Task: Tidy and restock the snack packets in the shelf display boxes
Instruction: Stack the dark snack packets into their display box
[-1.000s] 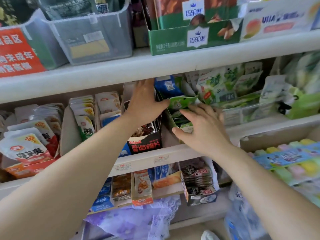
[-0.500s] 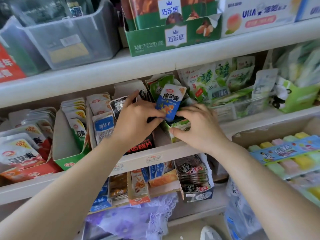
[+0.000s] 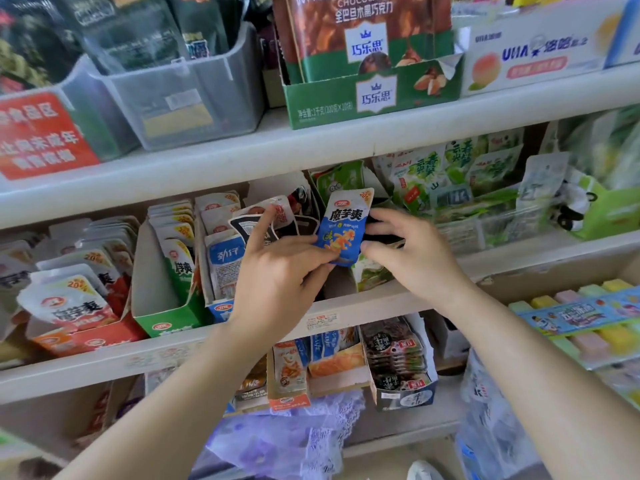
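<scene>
A blue snack packet (image 3: 344, 227) is held upright in front of the middle shelf. My left hand (image 3: 280, 271) pinches its lower left edge, index finger raised against a dark packet (image 3: 252, 230) behind. My right hand (image 3: 412, 258) grips a dark packet (image 3: 382, 237) at the blue packet's right side, above a green display box (image 3: 372, 275) of green packets. Left of my hands stand a blue-and-white box (image 3: 221, 265), a green box (image 3: 166, 317) and a red box (image 3: 83, 336), each with upright packets.
Shelf edge (image 3: 346, 311) runs under my hands. Green packets in a clear tray (image 3: 485, 223) sit to the right. The upper shelf holds a grey bin (image 3: 194, 105) and a green chocolate box (image 3: 374, 95). Below are more snack boxes (image 3: 398, 365) and pastel blocks (image 3: 595, 323).
The blue packet has come up out of the boxes and now stands higher between both hands. My left hand shifted from the dark box to pinching it. The view moved closer.
</scene>
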A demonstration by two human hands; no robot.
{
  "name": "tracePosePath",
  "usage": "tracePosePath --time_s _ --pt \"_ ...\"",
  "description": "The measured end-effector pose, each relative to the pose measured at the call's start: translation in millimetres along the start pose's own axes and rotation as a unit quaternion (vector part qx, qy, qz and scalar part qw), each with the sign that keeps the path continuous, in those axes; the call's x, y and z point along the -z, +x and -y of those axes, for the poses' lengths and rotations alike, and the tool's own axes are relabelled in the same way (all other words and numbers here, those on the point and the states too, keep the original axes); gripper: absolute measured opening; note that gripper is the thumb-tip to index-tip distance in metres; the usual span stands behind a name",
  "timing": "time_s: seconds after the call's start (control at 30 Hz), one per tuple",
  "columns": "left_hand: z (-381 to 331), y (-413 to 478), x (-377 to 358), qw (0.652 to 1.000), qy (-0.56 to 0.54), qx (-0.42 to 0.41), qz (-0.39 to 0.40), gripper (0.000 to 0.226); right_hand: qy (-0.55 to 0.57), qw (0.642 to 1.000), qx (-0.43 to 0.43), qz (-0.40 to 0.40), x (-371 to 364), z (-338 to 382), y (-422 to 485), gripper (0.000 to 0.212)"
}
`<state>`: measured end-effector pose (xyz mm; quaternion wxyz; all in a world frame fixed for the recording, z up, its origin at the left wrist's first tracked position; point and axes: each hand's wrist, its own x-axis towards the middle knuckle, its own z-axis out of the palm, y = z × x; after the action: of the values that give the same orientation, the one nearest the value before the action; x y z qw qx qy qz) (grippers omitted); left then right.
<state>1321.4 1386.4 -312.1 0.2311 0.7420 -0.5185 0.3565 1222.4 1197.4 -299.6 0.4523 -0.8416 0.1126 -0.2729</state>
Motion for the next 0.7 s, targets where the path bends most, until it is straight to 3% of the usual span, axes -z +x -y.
tracePosePath --time_s 0.17,0.27,0.4,0.57,0.7 --pt "-12.2 -4.5 2.7 1.0 -0.022 -0.004 -0.015 0.014 0.045 0.999 0.022 -0.011 -6.1 5.1 -7.0 0.055" --pt "-17.9 -11.2 5.1 0.999 -0.042 -0.003 -0.004 0.014 0.043 0.998 0.028 -0.03 -5.7 5.3 -10.3 0.039" --pt "-27.8 -21.6 11.6 0.997 -0.072 0.014 0.007 0.017 0.066 0.996 0.047 -0.04 -10.6 10.2 -15.5 0.035" --pt "-31.1 -38.1 24.6 0.986 -0.133 0.104 0.008 0.022 0.14 0.989 0.04 -0.037 -15.9 16.8 -22.2 0.034" --pt "-30.8 -50.3 44.2 0.946 -0.222 0.236 -0.011 0.026 0.215 0.976 0.031 -0.013 -19.8 21.1 -26.0 0.033"
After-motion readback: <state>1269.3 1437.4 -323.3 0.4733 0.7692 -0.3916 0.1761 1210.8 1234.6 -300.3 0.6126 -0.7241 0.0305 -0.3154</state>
